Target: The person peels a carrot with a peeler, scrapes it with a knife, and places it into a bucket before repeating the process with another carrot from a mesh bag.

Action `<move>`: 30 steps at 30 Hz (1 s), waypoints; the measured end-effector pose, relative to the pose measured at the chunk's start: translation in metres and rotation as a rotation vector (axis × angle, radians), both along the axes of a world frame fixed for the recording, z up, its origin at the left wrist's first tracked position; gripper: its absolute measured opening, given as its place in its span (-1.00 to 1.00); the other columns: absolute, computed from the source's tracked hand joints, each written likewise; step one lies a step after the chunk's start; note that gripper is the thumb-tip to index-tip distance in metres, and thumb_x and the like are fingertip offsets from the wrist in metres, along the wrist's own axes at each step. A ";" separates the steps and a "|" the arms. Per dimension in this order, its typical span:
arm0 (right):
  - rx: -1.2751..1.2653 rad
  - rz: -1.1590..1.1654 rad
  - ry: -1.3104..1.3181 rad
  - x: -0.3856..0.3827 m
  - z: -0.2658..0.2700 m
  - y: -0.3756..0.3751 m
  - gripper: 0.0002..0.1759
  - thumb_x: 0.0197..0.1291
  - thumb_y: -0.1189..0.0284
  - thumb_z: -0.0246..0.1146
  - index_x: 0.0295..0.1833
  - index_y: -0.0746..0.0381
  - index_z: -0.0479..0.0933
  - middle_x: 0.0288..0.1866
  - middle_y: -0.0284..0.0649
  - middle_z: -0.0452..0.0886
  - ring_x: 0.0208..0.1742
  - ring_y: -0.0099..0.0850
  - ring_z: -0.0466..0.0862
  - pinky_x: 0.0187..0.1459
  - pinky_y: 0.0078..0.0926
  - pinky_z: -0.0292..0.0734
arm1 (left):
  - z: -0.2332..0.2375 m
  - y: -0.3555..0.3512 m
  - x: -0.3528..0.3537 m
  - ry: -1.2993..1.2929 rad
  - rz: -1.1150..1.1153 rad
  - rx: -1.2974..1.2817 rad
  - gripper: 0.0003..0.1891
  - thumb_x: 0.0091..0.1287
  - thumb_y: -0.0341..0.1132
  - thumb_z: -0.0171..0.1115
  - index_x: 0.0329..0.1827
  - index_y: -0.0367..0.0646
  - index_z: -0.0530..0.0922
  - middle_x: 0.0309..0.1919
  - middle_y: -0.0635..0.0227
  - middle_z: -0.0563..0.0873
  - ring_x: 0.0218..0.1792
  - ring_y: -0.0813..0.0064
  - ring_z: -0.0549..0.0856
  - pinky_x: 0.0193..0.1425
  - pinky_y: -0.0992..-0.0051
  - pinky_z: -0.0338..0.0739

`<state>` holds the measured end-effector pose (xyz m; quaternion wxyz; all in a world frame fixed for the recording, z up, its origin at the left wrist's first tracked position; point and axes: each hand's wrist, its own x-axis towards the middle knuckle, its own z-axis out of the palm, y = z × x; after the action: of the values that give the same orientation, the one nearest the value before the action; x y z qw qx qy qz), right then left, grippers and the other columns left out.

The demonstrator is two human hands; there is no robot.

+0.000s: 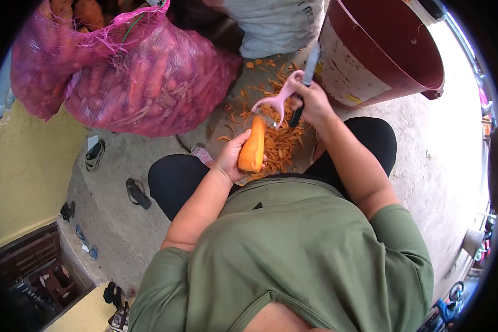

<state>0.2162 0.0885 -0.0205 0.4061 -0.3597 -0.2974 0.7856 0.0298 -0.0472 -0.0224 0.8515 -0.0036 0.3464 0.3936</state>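
Observation:
My left hand grips an orange carrot by its lower end, holding it upright over my lap. In my right hand are a pink Y-shaped peeler, its blade resting at the carrot's top end, and a dark-handled knife that sticks up past my fingers. A heap of orange carrot peelings lies on the concrete floor between my knees.
A pink mesh sack of carrots stands at the upper left. A large dark-red bucket sits at the upper right, a white sack behind. Sandals and shoes lie on the floor at left, near a step-down.

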 end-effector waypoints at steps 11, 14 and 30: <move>-0.020 -0.058 0.120 0.006 -0.018 0.012 -0.91 0.11 0.48 0.11 -0.28 0.22 0.35 -0.54 -0.32 0.40 -0.67 -0.64 0.33 -0.69 -0.69 0.25 | -0.007 -0.002 0.001 -0.005 0.051 -0.002 -0.65 0.29 -0.09 -0.13 -0.07 -0.18 0.36 -0.36 0.20 0.54 -0.41 0.28 0.58 -0.42 0.29 0.52; -0.035 0.284 0.148 -0.015 0.025 -0.031 -0.90 0.11 0.45 0.13 -0.33 0.19 0.34 -0.56 -0.36 0.37 -0.72 -0.61 0.29 -0.69 -0.67 0.23 | 0.002 0.003 0.007 0.020 0.100 -0.019 -0.64 0.29 -0.09 -0.12 -0.05 -0.19 0.35 -0.37 0.19 0.54 -0.42 0.29 0.57 -0.43 0.31 0.51; -0.069 0.064 0.021 -0.006 -0.015 -0.003 -0.87 0.10 0.43 0.15 -0.29 0.22 0.36 -0.55 -0.34 0.39 -0.69 -0.64 0.32 -0.67 -0.65 0.25 | 0.005 -0.001 0.006 0.028 0.049 0.033 -0.65 0.30 -0.12 -0.11 -0.01 -0.20 0.35 -0.35 0.22 0.56 -0.45 0.37 0.59 -0.33 0.43 0.53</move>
<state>0.2100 0.0854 -0.0359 0.3713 -0.3553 -0.2774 0.8117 0.0357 -0.0480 -0.0176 0.8365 0.0076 0.3515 0.4202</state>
